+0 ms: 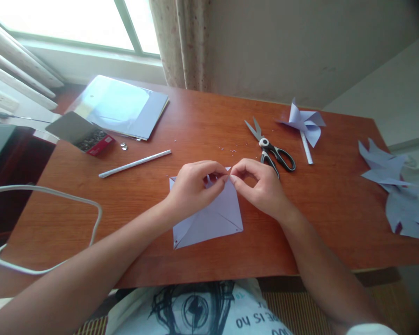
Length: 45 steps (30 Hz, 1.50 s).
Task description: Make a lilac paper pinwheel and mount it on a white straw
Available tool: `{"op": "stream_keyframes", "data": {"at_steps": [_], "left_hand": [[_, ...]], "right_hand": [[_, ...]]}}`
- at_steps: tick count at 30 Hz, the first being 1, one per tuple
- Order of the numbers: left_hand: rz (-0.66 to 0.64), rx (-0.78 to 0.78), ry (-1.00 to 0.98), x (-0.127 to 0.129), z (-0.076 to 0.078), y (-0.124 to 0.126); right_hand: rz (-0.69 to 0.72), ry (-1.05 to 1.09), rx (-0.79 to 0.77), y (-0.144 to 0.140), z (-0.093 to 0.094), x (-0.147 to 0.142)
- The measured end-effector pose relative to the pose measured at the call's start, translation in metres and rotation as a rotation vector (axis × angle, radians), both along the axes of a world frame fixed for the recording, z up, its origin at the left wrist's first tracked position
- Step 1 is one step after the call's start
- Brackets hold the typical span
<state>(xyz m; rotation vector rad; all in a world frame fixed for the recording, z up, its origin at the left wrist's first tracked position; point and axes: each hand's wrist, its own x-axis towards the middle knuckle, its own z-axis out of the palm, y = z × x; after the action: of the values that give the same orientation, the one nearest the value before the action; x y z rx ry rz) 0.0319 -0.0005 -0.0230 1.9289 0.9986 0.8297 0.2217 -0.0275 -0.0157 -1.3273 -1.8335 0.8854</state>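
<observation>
A square sheet of white paper (212, 218) lies on the table in front of me, with creases or cuts running in from its corners and small dark dots or holes near the two closest corners. Over its far part, my left hand (199, 184) pinches the far right corner between thumb and forefinger. My right hand (256, 184) meets it there, its thumb and forefinger closed on the same corner. Whether anything small sits between the fingertips is hidden. Just beyond my right hand lie open scissors (265, 143) with black and white handles.
A finished paper pinwheel (302, 123) lies at the back right; more folded paper (391, 172) sits at the right edge. On the left are a rolled paper stick (136, 163), an open box (91, 137) of small metal pieces, a folder (122, 109) and a white cable (99, 214).
</observation>
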Motion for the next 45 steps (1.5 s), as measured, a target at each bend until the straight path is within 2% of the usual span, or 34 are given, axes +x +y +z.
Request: {"op": "stream_keyframes", "data": {"at_steps": [5, 12, 15, 17, 22, 26, 31, 36, 45], "left_hand": [[0.004, 0.068, 0.068, -0.001, 0.000, -0.001], [-0.012, 0.343, 0.229, -0.001, -0.004, -0.006], [0.008, 0.324, 0.189, -0.001, -0.003, -0.006], [0.046, 0.245, 0.124, -0.001, -0.001, -0.004], [0.097, 0.012, -0.040, -0.001, 0.002, -0.001], [0.102, -0.135, -0.146, 0.000, 0.002, -0.001], [0.100, -0.219, -0.203, 0.001, 0.003, -0.001], [0.075, -0.270, -0.247, 0.000, 0.002, -0.002], [0.059, -0.279, -0.240, 0.000, 0.001, -0.002]], "right_hand": [[-0.001, -0.094, 0.114, -0.001, 0.002, -0.001], [-0.031, -0.266, 0.306, -0.006, -0.006, -0.005], [-0.055, -0.261, 0.332, -0.007, -0.006, -0.007], [-0.073, -0.131, 0.243, -0.006, -0.004, -0.007], [-0.083, 0.334, -0.202, 0.002, -0.003, 0.000], [-0.054, 0.526, -0.369, 0.006, -0.009, 0.003], [-0.075, 0.585, -0.431, 0.006, -0.011, 0.002], [-0.002, 0.625, -0.517, 0.006, -0.012, 0.001], [0.029, 0.652, -0.528, 0.005, -0.013, 0.002]]}}
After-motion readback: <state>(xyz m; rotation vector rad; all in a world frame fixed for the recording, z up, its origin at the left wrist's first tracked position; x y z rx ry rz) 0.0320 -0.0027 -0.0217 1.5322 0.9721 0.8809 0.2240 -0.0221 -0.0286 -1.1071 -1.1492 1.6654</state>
